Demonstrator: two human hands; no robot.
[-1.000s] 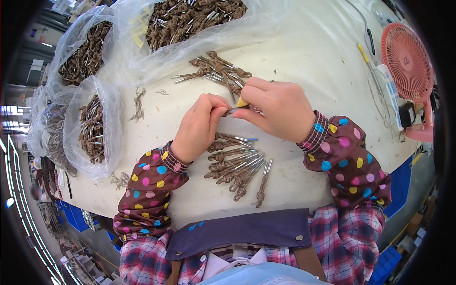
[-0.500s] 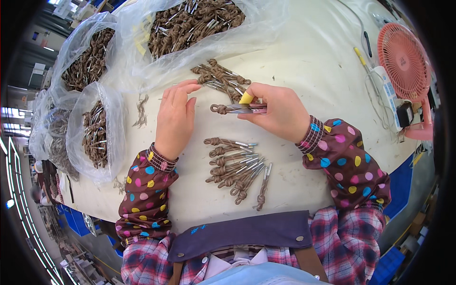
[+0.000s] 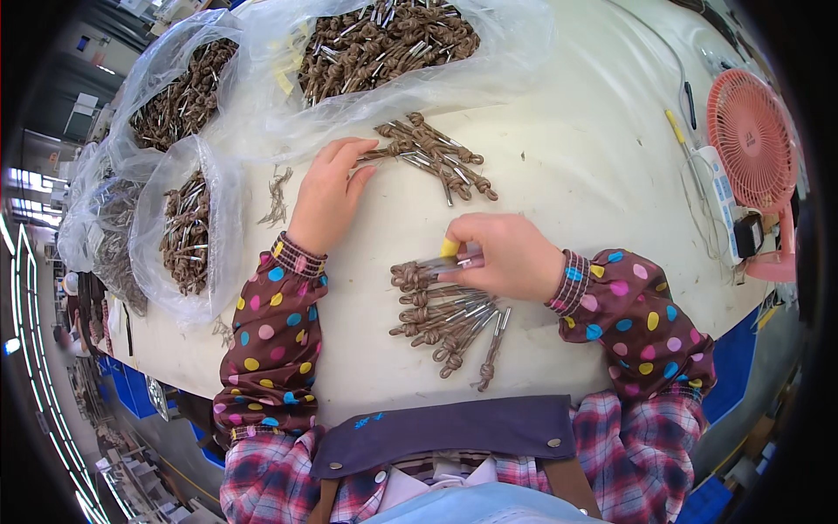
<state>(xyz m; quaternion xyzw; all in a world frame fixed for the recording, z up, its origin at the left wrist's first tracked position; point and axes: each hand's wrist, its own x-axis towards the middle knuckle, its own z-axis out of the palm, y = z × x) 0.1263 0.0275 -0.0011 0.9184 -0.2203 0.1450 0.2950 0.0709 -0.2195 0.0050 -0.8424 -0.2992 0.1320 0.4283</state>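
Observation:
My right hand, a yellow cover on one fingertip, is closed on a brown knotted cord with metal tips. A thin shiny metal piece shows along the cord; its kind is unclear. The hand is over the top end of a fanned row of similar knotted cords, whose silvery tips point mostly right. Farther off, my left hand has thumb and fingers apart beside a loose pile of knotted cords. Its fingertips reach the pile's left end.
Clear plastic bags of brown knotted cords stand at the back and left. Loose thread scraps lie left of my left hand. On the right are a pink fan, a white power strip with cables, and a yellow-capped pen.
My right hand has come down toward me with the knotted cord, from beside the loose pile to the top of the fanned row. My left hand stays by the pile, fingers apart.

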